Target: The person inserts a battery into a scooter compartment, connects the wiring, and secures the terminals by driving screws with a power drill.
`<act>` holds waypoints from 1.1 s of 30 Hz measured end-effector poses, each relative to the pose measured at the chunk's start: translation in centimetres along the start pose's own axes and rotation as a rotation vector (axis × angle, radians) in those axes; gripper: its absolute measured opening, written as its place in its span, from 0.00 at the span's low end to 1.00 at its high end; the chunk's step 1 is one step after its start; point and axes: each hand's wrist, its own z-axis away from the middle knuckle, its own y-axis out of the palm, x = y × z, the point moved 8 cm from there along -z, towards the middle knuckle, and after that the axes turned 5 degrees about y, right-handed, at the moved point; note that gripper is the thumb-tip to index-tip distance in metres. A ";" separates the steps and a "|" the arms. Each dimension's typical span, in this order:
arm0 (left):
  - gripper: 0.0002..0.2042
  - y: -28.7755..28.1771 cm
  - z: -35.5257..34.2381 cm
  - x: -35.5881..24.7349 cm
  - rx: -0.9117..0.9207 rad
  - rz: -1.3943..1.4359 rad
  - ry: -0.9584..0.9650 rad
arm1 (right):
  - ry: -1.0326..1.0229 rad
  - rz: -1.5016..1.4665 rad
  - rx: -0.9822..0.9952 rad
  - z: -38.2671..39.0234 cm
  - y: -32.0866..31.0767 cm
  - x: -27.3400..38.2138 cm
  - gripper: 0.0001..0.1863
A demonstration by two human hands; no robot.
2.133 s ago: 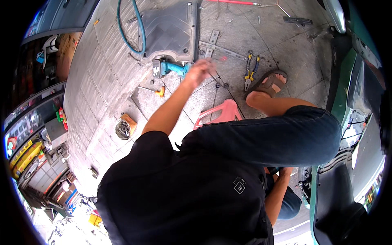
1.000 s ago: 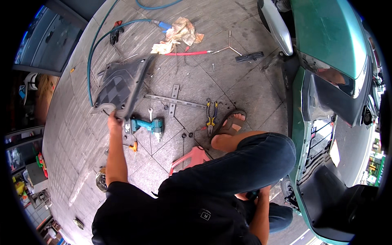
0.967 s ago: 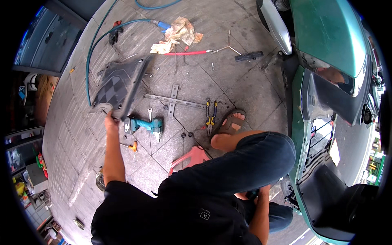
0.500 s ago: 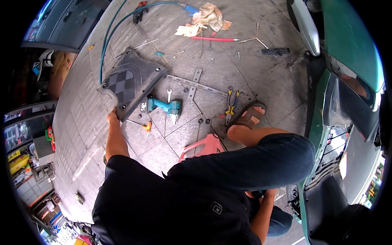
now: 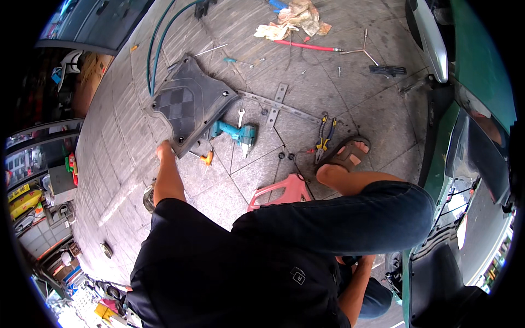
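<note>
The left hand (image 5: pixel 164 149) holds one corner of a dark-grey chequered plastic panel (image 5: pixel 199 98), lying ahead of this grip — a handling step, I judge, which needs steadiness next — while the right hand's (image 5: pixel 367 261) closure I cannot tell.

A broad, dark grey moulded panel (image 5: pixel 194 98) is on the left part of the tiled floor (image 5: pixel 123 158), set in from that floor's left edge. Its textured upper face is upward and bears a chequer of darker and lighter grey squares; holes sit near its corners, and a curved notch cuts its left side. It is turned askew, its thick right side slanting toward the near left. The left grip (image 5: pixel 164 149) is at its nearest corner; whether that end lies flat cannot be told. What the right grip (image 5: pixel 366 261) has is mostly hidden.
</note>
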 end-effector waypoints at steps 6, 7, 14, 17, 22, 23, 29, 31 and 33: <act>0.14 8.9 12.7 -19.8 0.208 0.079 0.850 | 0.016 -0.016 -0.054 1.1 -1.8 -0.8 0.29; 0.15 9.9 14.9 -22.3 0.234 0.146 0.969 | 0.026 -0.010 -0.035 1.2 -1.0 -0.9 0.29; 0.15 20.8 25.0 -31.2 0.359 -0.447 1.207 | 0.072 -0.046 -0.100 3.5 -2.2 -1.6 0.29; 0.15 23.3 22.9 -31.1 0.408 -0.524 1.056 | 0.085 -0.071 -0.117 4.3 -2.0 -1.1 0.29; 0.13 25.3 23.8 -30.6 0.422 -0.491 1.089 | 0.106 -0.103 -0.140 4.8 -1.4 -1.4 0.29; 0.13 25.2 23.6 -30.6 0.426 -0.488 1.090 | 0.108 -0.113 -0.135 4.9 -1.0 -1.3 0.29; 0.11 23.9 25.6 -31.6 0.421 -0.233 1.139 | 0.075 -0.219 -0.068 4.8 2.0 0.2 0.29; 0.12 22.4 26.5 -30.4 0.621 0.316 1.159 | 0.061 -0.269 0.024 4.0 4.9 1.7 0.29; 0.12 25.5 40.6 -28.7 1.216 0.505 0.724 | -0.039 -0.238 -0.073 7.6 1.7 6.7 0.27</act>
